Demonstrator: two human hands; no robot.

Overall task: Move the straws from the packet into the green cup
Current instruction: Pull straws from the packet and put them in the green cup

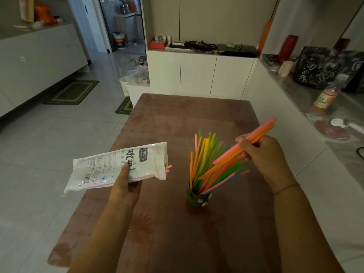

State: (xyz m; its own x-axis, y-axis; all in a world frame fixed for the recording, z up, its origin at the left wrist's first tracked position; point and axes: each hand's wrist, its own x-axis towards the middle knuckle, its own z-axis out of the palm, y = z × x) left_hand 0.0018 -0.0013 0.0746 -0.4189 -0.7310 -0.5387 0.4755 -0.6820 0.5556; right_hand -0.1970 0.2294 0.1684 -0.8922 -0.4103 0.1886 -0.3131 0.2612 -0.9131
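Brownish-pink patterned cloth covers the table (177, 119), which stands on a pale tiled floor with white cabinets (199, 73) behind it. Near the middle of the table stands the green cup (198, 199), upright, with small decorations on its side. A fan of coloured straws (206, 154) in orange, green, yellow, pink and blue rises from it, most of them leaning to the right.

The left hand (126, 187) holds the white packet (110, 168) above the table's left edge, thumb pressed on its printed face and fingers curled beneath. The packet lies nearly level with its open end turned towards the cup, and a few pink and green straw tips (168, 168) poke out of that end.

The right hand (263, 154) is raised to the right of the cup, fingers curled round a small bundle of pink and orange straws (258, 131). The bundle is tilted, its upper ends pointing up and to the right, its lower ends slanting down among the straws in the cup; whether they touch cannot be told.

On the counter at the right stand a bottle with an orange label (325, 98) and a black printed bag (323, 69).
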